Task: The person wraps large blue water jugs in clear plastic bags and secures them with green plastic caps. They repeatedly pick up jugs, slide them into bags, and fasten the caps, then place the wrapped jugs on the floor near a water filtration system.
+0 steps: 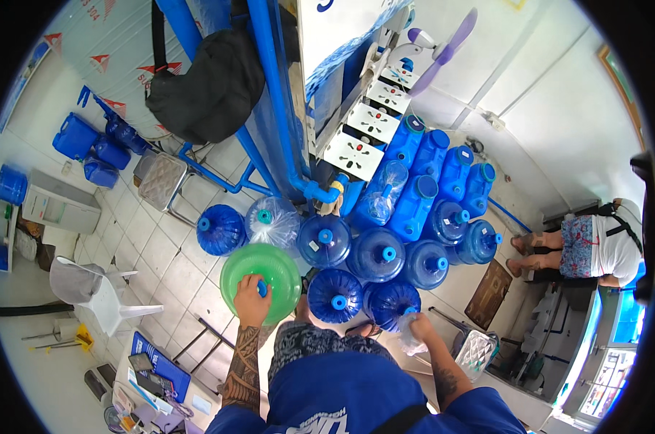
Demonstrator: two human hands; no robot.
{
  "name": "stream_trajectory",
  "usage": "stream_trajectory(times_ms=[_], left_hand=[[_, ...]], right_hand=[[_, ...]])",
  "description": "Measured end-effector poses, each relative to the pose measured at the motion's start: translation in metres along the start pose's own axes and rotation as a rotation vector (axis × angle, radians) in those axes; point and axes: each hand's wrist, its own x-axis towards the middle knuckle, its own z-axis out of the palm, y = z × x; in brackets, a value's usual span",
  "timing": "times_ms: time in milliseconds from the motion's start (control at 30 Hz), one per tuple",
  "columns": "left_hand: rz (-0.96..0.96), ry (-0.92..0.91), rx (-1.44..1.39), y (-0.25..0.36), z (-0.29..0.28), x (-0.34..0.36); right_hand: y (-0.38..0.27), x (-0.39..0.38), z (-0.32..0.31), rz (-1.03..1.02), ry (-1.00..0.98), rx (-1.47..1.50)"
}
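Observation:
My left hand (pixel 251 300) is closed over the blue cap (pixel 262 288) at the top of a round, translucent green water jug (pixel 282 267). My right hand (pixel 423 329) grips a crumpled clear plastic bag (pixel 412 341), close beside the capped neck of a round blue water jug (pixel 387 302). Another round blue jug (pixel 331 298) stands between my hands. Beyond the green jug are a blue jug (pixel 220 233) and one wrapped in clear plastic (pixel 273 224). My fingertips on the cap are partly hidden.
Several round blue jugs (pixel 374 254) and rectangular blue containers (pixel 414 210) crowd the floor ahead. Blue pipes (pixel 280 108) and a row of white outlet boxes (pixel 353 155) stand behind them. A white chair (pixel 99 289) is at left. Another person (pixel 595 242) stands at right.

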Motion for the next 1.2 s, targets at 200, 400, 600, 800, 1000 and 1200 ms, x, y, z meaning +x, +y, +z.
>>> stream_trajectory(times_ms=[200,400,600,800,1000,1200], left_hand=[[-0.162,-0.18,0.079,-0.133,0.118,0.008],[-0.447,-0.137,0.058,-0.21,0.208,0.017],[-0.432,-0.094,0.055,-0.229,0.224,0.032],[-0.339,-0.189,0.04,-0.237,0.213,0.028],[-0.189,-0.084,0.2,-0.214,0.227,0.109],[-0.075,-0.405,0.15,-0.195,0.272,0.239]], right_hand=[[-0.053,0.037,0.044,-0.006,-0.034,-0.007],[-0.027,0.025,0.112,0.114,-0.184,-0.003],[-0.003,0.003,0.142,0.139,-0.136,-0.099],[0.007,0.004,0.16,0.304,-0.278,0.166],[0.009,0.001,0.173,0.262,-0.246,0.237],[0.026,-0.016,0.177,0.259,-0.261,0.345]])
